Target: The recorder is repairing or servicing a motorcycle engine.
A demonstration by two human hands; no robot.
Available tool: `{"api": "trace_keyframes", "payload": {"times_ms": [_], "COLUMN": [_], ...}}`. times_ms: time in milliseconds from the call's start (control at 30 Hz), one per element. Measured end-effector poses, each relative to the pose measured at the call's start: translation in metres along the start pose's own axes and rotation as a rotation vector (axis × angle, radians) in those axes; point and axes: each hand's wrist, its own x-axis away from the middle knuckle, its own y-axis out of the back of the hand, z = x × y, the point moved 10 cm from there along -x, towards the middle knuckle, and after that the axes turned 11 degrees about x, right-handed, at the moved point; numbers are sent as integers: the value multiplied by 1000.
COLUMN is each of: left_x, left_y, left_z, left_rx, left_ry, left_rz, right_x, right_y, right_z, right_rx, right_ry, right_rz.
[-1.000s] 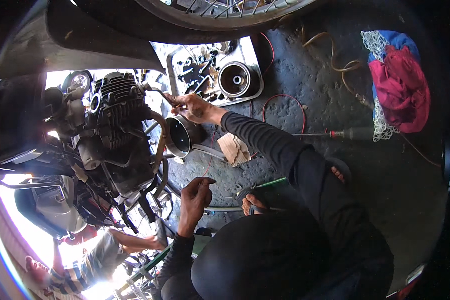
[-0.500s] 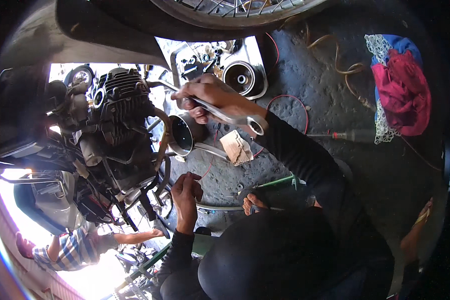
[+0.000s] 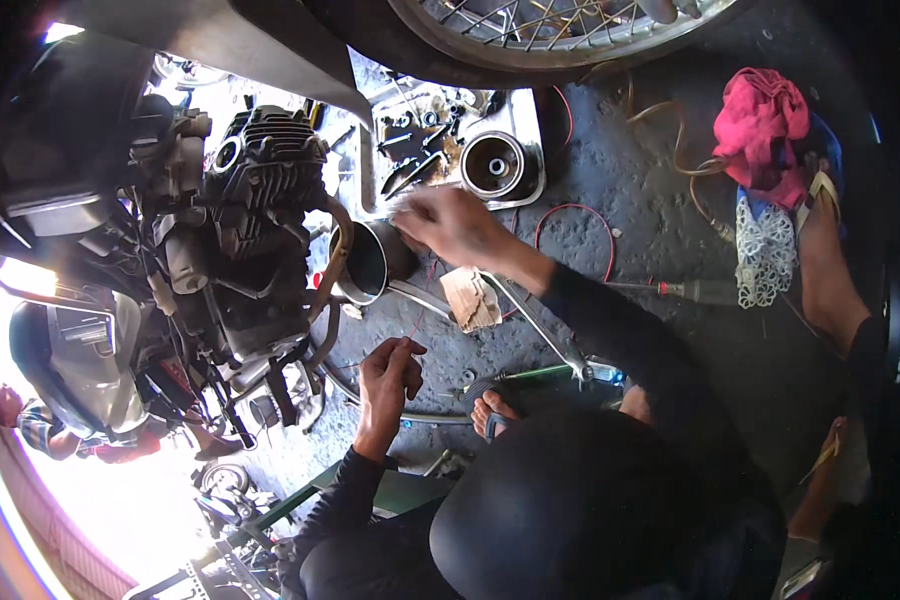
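Note:
My right hand (image 3: pixel 458 228) reaches across toward the metal tray (image 3: pixel 367 178), its fingers pointing left and smeared by motion; no wrench shows in it. Below that forearm a long silver tool (image 3: pixel 532 322), probably the wrench, lies on the floor, reaching from a torn piece of cardboard (image 3: pixel 470 298) toward a green bar. My left hand (image 3: pixel 388 378) hovers at the lower middle, fingers curled and the thumb pressed near them; whatever it may hold is hidden. To the left stands the motorcycle engine (image 3: pixel 270 180) with its finned cylinder. Between engine and right hand lies a dark-mouthed round container (image 3: pixel 365 262).
Small metal parts and a round drum (image 3: pixel 492 165) lie in the tray. A spoked wheel (image 3: pixel 560 45) crosses the top. On the right are a screwdriver (image 3: pixel 705 291), a brown hose (image 3: pixel 682 115), a pink cloth (image 3: pixel 765 125) and another person's foot (image 3: pixel 820 190). Red wire (image 3: pixel 610 240) curls on the floor.
The wrench has left my right hand, and a long silver tool now lies on the floor. My left hand stays curled. At the right, another person's foot has stepped up beside the cloth.

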Motion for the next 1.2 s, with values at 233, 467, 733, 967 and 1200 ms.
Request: {"api": "trace_keyframes", "payload": {"times_ms": [233,467,733,967,1200], "left_x": [5,2,-1,-8,-4], "left_y": [-3,1,4,3,6], "left_z": [-11,-3,2,4,5], "left_rx": [-57,-31,-29,-33,-31], "left_ry": [-35,-12,30,29,42], "left_rz": [11,-1,-17,-9,-31], "right_x": [-91,-103,-116,-119,-105], "right_y": [-16,-13,-16,-21,-19], "right_z": [21,30,23,21,12], "right_rx": [-517,-415,-407,-453,-404], "right_ry": [278,281,251,156,96], "right_rz": [-289,-365,-275,-115,-215]}}
